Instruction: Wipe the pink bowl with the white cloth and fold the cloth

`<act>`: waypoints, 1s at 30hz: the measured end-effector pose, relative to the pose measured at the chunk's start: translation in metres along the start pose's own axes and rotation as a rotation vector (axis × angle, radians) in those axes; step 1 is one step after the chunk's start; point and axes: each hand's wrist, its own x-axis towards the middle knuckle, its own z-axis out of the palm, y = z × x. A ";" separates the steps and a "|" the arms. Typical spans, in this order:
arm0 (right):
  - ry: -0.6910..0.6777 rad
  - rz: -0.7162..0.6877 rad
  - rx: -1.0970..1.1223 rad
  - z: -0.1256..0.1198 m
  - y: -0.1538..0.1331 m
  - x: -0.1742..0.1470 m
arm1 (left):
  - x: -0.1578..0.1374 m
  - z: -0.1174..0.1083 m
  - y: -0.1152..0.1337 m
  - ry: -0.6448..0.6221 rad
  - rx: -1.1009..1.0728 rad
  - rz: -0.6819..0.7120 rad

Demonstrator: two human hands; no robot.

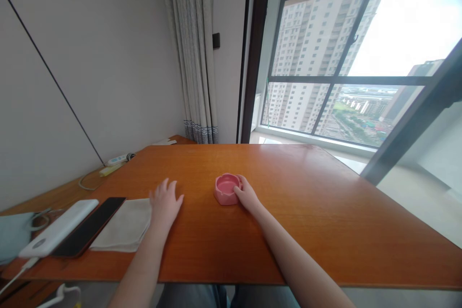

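Observation:
A pink ashtray (pixel 226 196) with a faceted outer wall stands upright on the wooden table (pixel 306 231), a little right of the table's middle line. My right hand (pixel 247 193) grips its right side, thumb over the near rim and fingers around the outside. To the left, my left hand (pixel 166 202) is open with fingers spread and holds nothing. It is beside a folded pale cloth (pixel 122 226), its wrist over or next to the cloth's right edge; whether they touch I cannot tell.
Left of the cloth lie a dark phone (pixel 90 226) and a white power bank (pixel 59 228) with a cable (pixel 31 263). A power strip (pixel 117 160) sits by the wall. Behind the table hangs a grey curtain (pixel 197 57); a window (pixel 332 77) is at the right.

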 end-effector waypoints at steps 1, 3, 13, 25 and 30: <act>-0.002 -0.010 -0.007 0.000 0.001 0.000 | 0.000 0.000 -0.014 -0.044 0.048 -0.092; -0.007 -0.021 -0.019 0.000 0.003 0.001 | -0.002 -0.001 -0.036 -0.192 0.082 -0.196; 0.011 -0.033 -0.064 0.003 0.012 0.002 | -0.024 -0.010 -0.058 -0.305 0.121 -0.283; 0.012 -0.010 -0.025 0.006 0.012 0.000 | 0.003 -0.016 -0.036 -0.201 0.080 -0.089; 0.232 -0.115 0.100 0.003 -0.002 -0.006 | 0.010 -0.042 0.024 0.202 -0.212 0.115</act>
